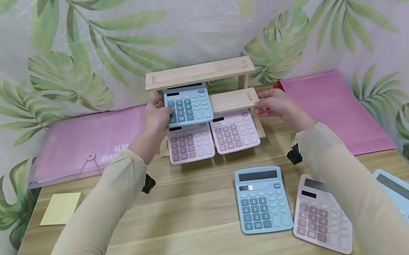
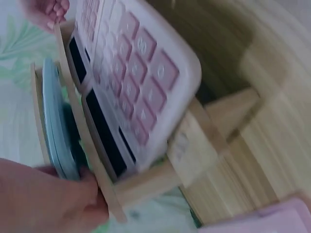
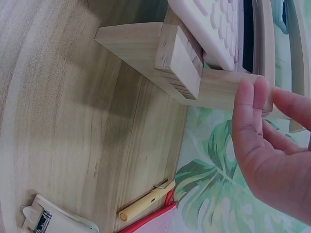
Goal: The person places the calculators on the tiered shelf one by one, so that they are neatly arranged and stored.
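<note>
A small wooden two-tier rack (image 1: 199,72) stands at the back of the table. My left hand (image 1: 156,117) grips the left edge of a blue calculator (image 1: 201,103), which sits tilted on the rack's upper tier, under the top board. Below it, two pink calculators (image 1: 191,143) lean side by side on the lower tier. My right hand (image 1: 275,104) pinches the right end of the middle board; in the right wrist view its thumb and fingertips (image 3: 261,90) are on either side of that wood.
On the table's right lie a blue calculator (image 1: 262,198), a pink calculator (image 1: 321,220) and another blue calculator (image 1: 405,199), partly behind my sleeve. Pink folders (image 1: 87,140) flank the rack. Yellow sticky notes (image 1: 60,208) lie at left. A clipped board (image 3: 58,218) shows in the right wrist view.
</note>
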Available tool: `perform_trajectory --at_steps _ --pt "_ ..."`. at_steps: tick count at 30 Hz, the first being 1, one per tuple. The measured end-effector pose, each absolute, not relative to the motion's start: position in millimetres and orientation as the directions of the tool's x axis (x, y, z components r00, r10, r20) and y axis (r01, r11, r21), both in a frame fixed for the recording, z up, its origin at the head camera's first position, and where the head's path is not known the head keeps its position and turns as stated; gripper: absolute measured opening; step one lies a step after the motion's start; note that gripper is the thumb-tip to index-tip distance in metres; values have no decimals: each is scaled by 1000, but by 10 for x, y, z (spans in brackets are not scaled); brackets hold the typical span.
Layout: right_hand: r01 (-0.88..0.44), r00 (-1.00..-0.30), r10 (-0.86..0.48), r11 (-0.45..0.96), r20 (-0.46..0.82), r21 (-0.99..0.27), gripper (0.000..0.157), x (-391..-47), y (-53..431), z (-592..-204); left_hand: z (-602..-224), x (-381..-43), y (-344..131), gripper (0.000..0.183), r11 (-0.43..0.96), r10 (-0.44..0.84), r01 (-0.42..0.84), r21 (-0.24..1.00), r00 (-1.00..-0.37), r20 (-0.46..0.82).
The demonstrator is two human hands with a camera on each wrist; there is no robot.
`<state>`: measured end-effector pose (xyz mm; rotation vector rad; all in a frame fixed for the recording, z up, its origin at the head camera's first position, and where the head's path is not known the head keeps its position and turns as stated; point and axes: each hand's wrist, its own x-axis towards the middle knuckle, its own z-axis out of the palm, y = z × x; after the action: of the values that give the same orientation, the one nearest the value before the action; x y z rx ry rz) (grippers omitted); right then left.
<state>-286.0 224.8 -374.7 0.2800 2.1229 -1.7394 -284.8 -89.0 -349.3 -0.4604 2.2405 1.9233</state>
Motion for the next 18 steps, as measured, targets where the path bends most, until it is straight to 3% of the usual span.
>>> perform_trajectory --at_steps 13,18 --pt "394 -910 -54 197 -411 -898 62 -2811 2267 -3735 -3577 -2722 -670 61 168 -158 -163 972 -978 -137" --pt "405 -905 -51 201 -423 -892 62 -2811 2284 -3743 -3666 -2781 -848 62 268 -241 -138 953 -968 -73"
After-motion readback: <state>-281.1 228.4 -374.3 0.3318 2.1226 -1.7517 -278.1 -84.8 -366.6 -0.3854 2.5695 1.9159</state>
